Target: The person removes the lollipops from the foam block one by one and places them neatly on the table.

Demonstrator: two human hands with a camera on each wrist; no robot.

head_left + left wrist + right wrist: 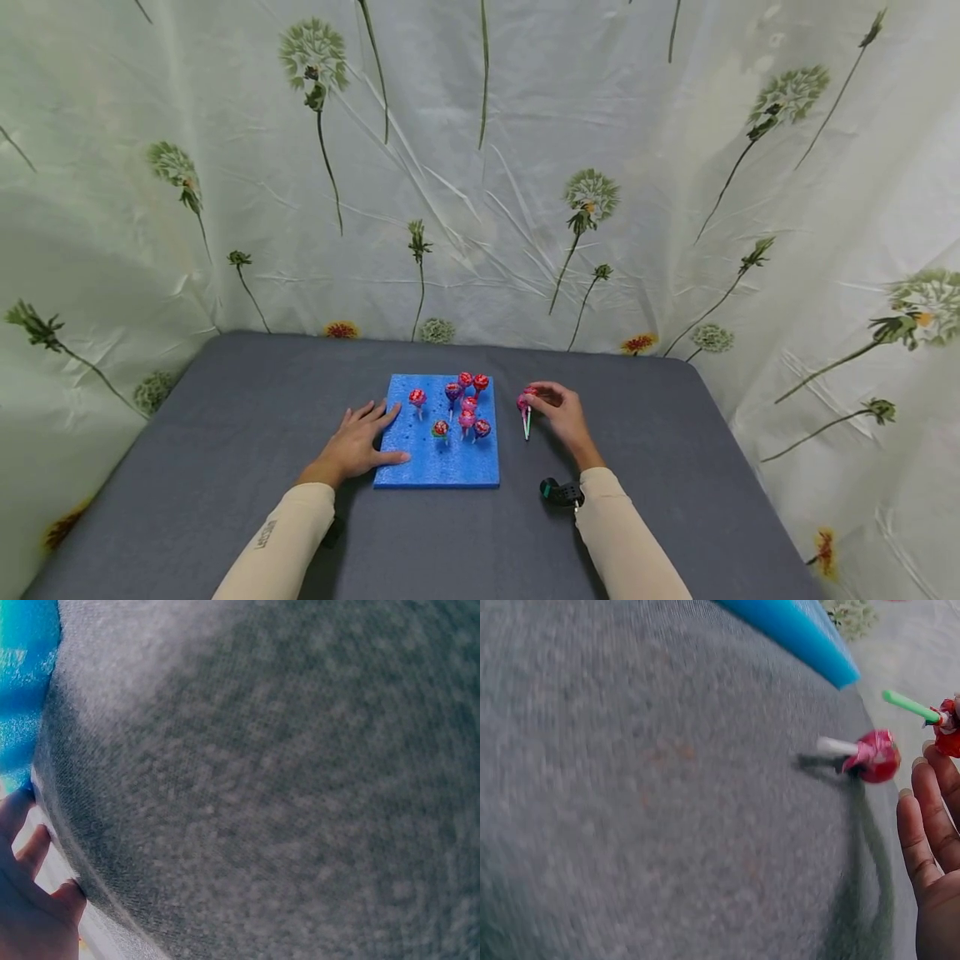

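Note:
A blue foam board [420,467] lies on the table, with several wrapped lollipops [417,397] standing in it, mostly toward its right half. My left hand [352,446] rests at the board's left edge with fingers spread, the thumb lying over the board. To the right of the board, my right hand [562,414] pinches a red-wrapped lollipop with a green stick [948,736]. Just beside it, a pink-wrapped lollipop with a white stick [876,756] lies on the table. In the left wrist view only part of the left hand's fingers [34,847] shows.
Grey cloth covers the table [645,533]. Behind it hangs a pale curtain [510,208] with a dandelion print. A black wrist strap [562,492] is at the right wrist, near the table surface.

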